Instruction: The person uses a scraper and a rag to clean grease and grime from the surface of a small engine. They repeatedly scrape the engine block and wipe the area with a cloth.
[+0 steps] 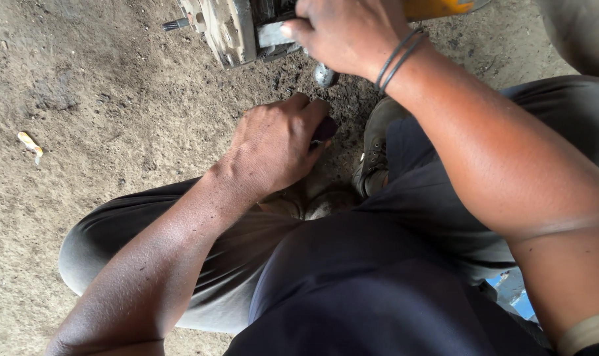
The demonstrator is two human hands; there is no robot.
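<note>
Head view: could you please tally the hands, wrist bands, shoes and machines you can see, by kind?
Hands: 2, left hand and right hand
Wrist bands: 2
Shoe: 1
Machine: 1
Total: 6

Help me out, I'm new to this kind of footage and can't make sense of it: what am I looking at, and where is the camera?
The camera sits on a person's head and looks down at their own arms and knees as they squat on a dirt floor. The left hand is closed around a small dark object near the ground; what it is I cannot tell. The right hand, with dark bands on its wrist, rests on a dirty metal machine part at the top edge. A grey shoe shows between the arms, and a small pale scrap lies at left.
</note>
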